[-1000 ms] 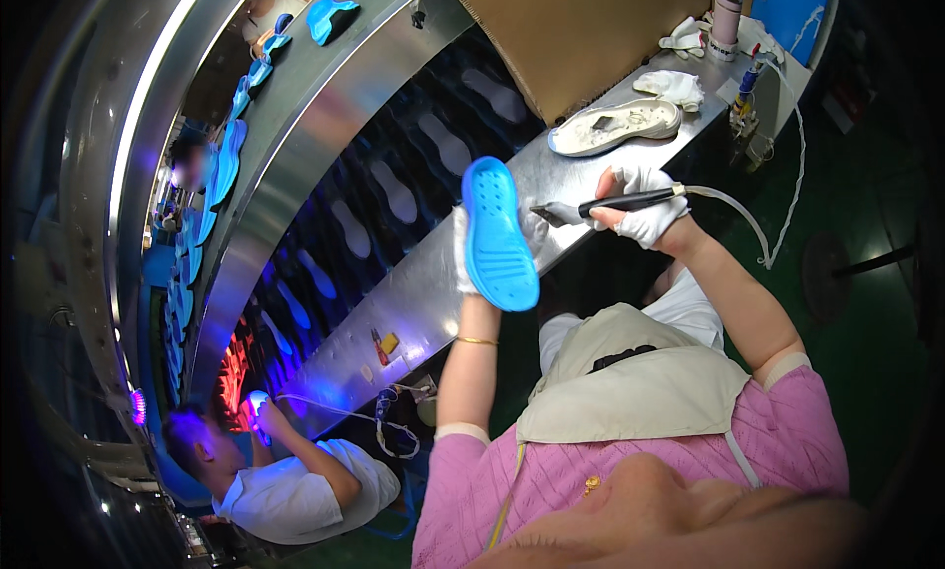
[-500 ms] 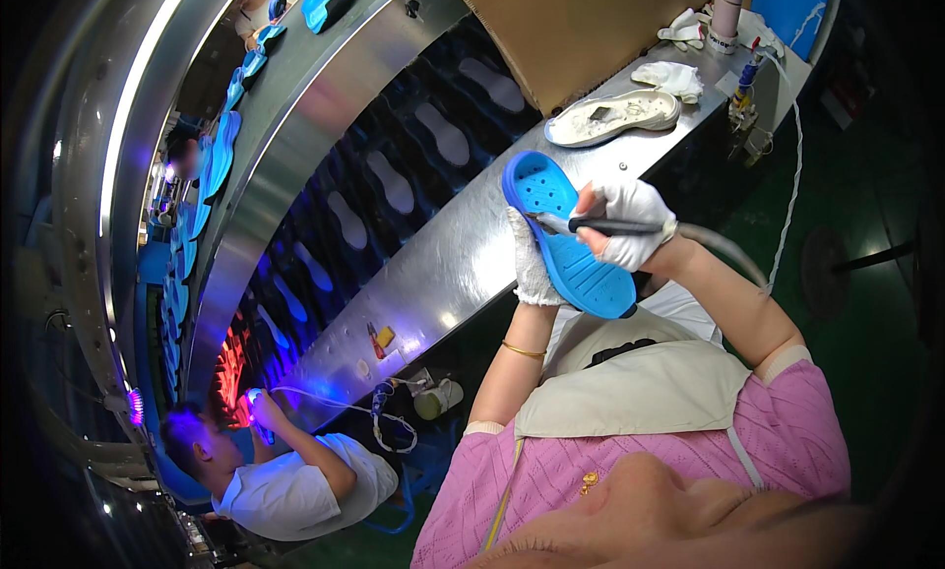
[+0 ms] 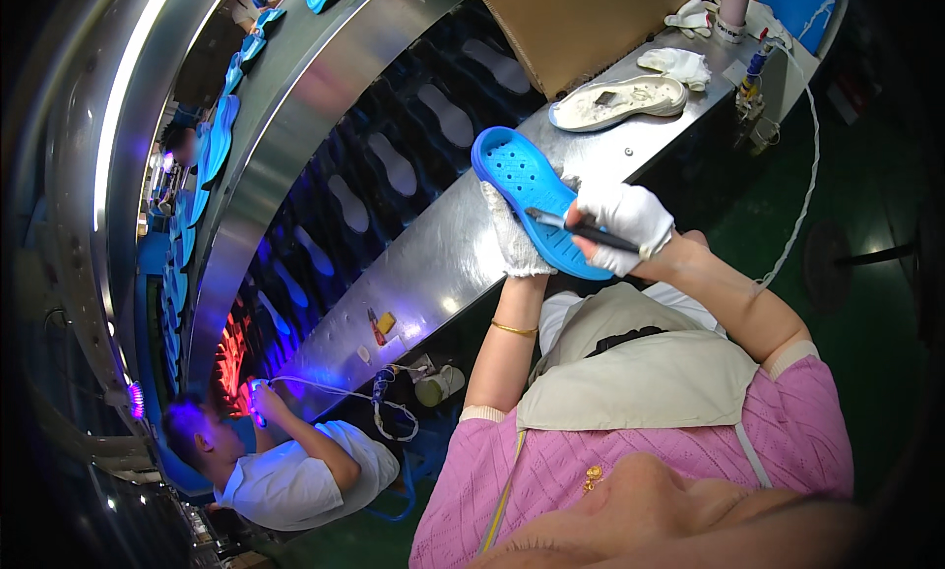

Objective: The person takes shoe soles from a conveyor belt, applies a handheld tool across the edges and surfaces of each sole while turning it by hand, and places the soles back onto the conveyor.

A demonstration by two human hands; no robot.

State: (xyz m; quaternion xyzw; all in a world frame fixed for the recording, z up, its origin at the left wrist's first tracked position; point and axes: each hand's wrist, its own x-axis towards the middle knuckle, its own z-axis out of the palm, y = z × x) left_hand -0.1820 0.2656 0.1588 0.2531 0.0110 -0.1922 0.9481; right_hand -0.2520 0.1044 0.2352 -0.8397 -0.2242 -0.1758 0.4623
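Note:
My left hand (image 3: pixel 514 236), in a white glove, grips a blue shoe sole (image 3: pixel 514 167) from its left side and underneath. The sole is tilted, with its hole-dotted, ribbed inner face toward me; most of my left fingers are hidden behind it. In my right hand (image 3: pixel 626 220), also gloved with bare fingertips, is a brush with a black handle (image 3: pixel 612 238). Its tip lies against or just over the middle of the sole, close to the inner surface; I cannot tell whether it touches.
On the metal bench (image 3: pixel 433 264) lie an off-white sole (image 3: pixel 620 102), a crumpled white cloth (image 3: pixel 675 66) and a glove (image 3: pixel 690 18). A pink bottle (image 3: pixel 733 8) and cardboard box (image 3: pixel 591 23) stand behind. A co-worker (image 3: pixel 295 466) sits at left; blue soles (image 3: pixel 219 151) line a conveyor.
The blue sole and both my hands have shifted left and slightly up. The brush tip has moved along with the sole, staying near its middle.

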